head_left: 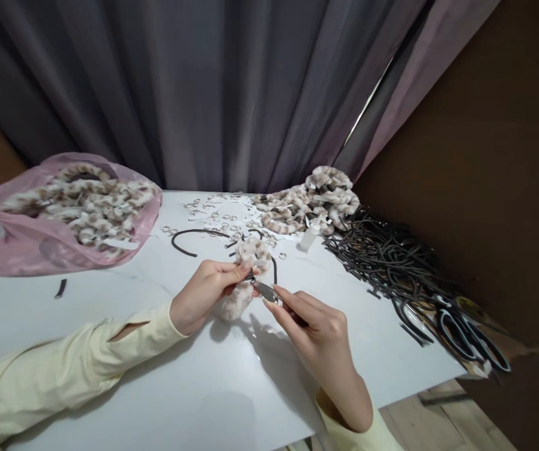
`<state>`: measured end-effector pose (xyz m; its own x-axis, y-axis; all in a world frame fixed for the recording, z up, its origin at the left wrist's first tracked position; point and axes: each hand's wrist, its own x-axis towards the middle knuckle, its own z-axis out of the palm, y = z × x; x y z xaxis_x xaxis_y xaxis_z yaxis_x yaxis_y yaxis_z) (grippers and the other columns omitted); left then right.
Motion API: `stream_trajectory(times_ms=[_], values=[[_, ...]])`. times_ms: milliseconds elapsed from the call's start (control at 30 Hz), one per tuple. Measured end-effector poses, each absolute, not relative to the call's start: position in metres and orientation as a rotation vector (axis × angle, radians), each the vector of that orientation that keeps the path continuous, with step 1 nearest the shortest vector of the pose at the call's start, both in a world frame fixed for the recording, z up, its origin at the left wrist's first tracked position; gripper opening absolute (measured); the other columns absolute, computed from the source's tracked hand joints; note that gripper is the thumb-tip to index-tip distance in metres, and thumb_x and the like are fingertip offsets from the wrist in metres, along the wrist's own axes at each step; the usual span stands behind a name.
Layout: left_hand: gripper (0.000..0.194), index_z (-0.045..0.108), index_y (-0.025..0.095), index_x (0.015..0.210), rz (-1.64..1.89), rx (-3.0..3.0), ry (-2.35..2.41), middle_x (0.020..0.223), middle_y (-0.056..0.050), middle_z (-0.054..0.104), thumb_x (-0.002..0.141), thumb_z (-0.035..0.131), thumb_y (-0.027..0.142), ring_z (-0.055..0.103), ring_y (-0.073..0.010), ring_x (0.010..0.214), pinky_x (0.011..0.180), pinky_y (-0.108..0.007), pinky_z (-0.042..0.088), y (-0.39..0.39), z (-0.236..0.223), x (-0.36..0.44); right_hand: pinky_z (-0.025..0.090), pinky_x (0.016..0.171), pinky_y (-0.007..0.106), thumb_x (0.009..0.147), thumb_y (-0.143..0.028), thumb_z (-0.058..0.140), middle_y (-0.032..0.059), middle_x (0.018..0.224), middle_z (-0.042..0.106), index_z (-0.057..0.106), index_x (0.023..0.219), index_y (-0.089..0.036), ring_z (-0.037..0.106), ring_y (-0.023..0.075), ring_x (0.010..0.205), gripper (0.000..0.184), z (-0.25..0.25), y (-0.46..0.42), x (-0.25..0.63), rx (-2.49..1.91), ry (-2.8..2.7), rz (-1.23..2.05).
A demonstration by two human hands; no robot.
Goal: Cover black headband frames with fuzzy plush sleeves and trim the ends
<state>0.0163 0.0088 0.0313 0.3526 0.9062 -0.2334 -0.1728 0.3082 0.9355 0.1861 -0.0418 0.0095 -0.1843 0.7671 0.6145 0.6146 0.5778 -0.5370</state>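
Above the middle of the white table, my left hand (206,291) is closed on a fluffy white-and-brown plush band (251,252). Part of the band hangs below my fingers. A dark part of it shows at my left thumb tip. My right hand (316,326) pinches a small flat grey piece (266,290) between thumb and fingers. One end of this piece meets the band beside my left fingertips. Whether it is a tool or a tab of the band, I cannot tell. Behind the band lies a curved black cord (189,233).
At left, a pink plastic bag (149,219) holds many plush bands. Metal rings (229,227) and white tags lie mid-table. More plush bands (330,188) are piled behind a small clear bottle (309,237). Black cords (386,250) and scissors (457,335) lie along the right edge.
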Motion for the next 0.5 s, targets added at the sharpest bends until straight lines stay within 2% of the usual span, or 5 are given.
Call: stream_trajectory(times_ms=[267,500], values=[[0.034,0.071,0.009,0.065,0.857,1.027,0.907,0.062,-0.007,0.066,0.072,0.066,0.042,0.056,-0.0124,0.061,0.057,-0.019,0.041,0.0092,0.0292,0.0152,0.032,0.045,0.020,0.083,-0.017,0.057,-0.0014,0.057,0.045,0.067,0.096,-0.008,0.039,0.0069,0.047,0.019,0.0115,-0.0427,0.1860,-1.121,-1.882,0.257],[0.032,0.071,0.010,0.065,0.867,1.016,0.910,0.065,-0.007,0.067,0.070,0.067,0.041,0.057,-0.0127,0.063,0.060,-0.019,0.042,0.0108,0.0283,0.0144,0.031,0.044,0.020,0.081,-0.016,0.059,-0.0014,0.057,0.046,0.067,0.096,-0.007,0.038,0.0068,0.047,0.019,0.0086,-0.0423,0.1878,-1.121,-1.842,0.241]])
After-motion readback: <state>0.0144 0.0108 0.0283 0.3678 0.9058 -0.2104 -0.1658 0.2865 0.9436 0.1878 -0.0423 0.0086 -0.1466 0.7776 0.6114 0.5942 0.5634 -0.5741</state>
